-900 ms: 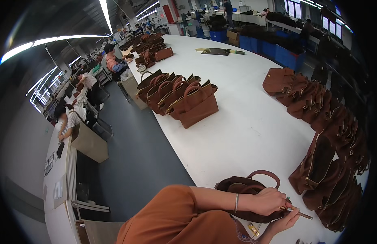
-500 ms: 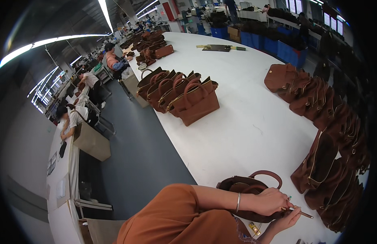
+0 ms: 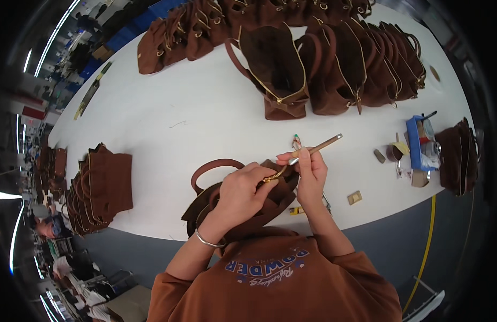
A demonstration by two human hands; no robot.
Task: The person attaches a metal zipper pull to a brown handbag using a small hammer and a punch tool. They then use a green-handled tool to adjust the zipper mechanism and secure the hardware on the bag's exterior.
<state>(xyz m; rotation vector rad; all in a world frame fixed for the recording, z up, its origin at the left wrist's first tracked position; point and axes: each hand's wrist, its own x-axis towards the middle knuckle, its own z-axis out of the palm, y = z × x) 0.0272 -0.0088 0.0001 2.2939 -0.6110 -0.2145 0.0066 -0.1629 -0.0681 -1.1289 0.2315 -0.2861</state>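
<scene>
A brown handbag [image 3: 278,201] with a curved handle rests on the white table close to my body, partly covered by my forearms and hands. My left hand [image 3: 240,193], a silver bracelet at its wrist, pinches the end of a gold-toothed zipper [image 3: 273,176] on this bag. In my right hand [image 3: 311,174] is a slim brown-handled tool [image 3: 326,144] with metal at both ends. One metal end lies near the zipper; whether they touch I cannot tell. Just beyond the right fingers shows a small green-tipped item [image 3: 296,140], its kind unclear.
Open brown bags [image 3: 275,70] line the table's far side, with more bags [image 3: 111,182] grouped at left. Toward the right stand a blue tray [image 3: 414,142] of supplies, a small dark cup [image 3: 394,152] and another bag [image 3: 456,161]. A tan block [image 3: 354,197] lies near the front edge.
The view has swung right and down, so the bag and both hands now sit near the middle. The tool now points up to the right, and the zipper end shows in the left fingers.
</scene>
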